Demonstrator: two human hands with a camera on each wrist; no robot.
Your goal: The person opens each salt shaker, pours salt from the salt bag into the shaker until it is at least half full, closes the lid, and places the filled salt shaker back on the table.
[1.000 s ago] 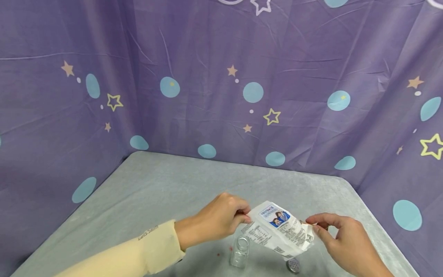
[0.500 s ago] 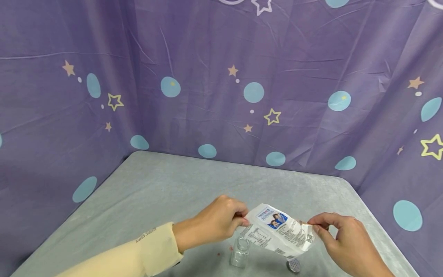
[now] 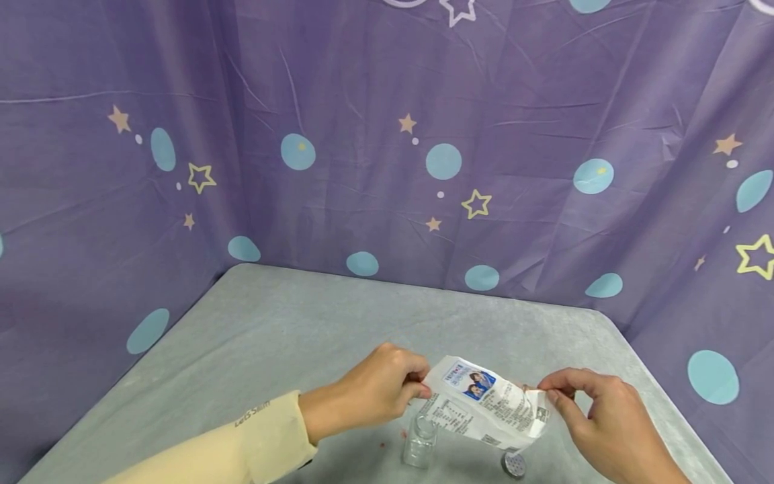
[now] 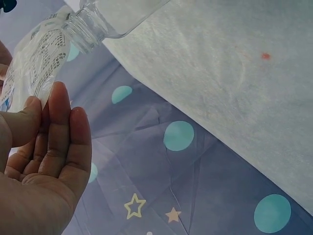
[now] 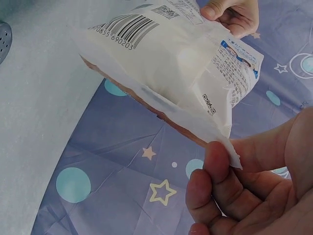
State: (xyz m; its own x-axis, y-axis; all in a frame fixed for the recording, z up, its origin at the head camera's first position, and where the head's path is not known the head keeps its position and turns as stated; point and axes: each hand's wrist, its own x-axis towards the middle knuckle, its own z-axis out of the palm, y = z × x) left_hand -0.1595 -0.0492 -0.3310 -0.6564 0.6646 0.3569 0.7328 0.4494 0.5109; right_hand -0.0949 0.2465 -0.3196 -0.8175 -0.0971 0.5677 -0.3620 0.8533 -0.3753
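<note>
My left hand (image 3: 381,386) pinches one end of a white printed plastic bag (image 3: 484,410) between thumb and fingers. Its opposite corner is pinched by my right hand (image 3: 607,420), so the bag hangs stretched above the table. A barcode and small print show on the bag (image 5: 161,58) in the right wrist view. Below its left end stands a clear jar (image 3: 419,449) with no cap. The jar's threaded neck (image 4: 85,32) appears close beside the bag in the left wrist view; whether they touch, I cannot tell. A perforated metal lid (image 3: 514,464) lies under the bag's right part.
A pale grey cloth covers the table (image 3: 290,323). Small red specks (image 3: 382,444) lie on it left of the jar. A purple curtain (image 3: 363,202) with stars and dots hangs behind the table and along its sides.
My left hand has shifted slightly left, drawing the bag's left end with it over the jar's mouth. My right hand has stayed almost still. The jar and lid have not moved.
</note>
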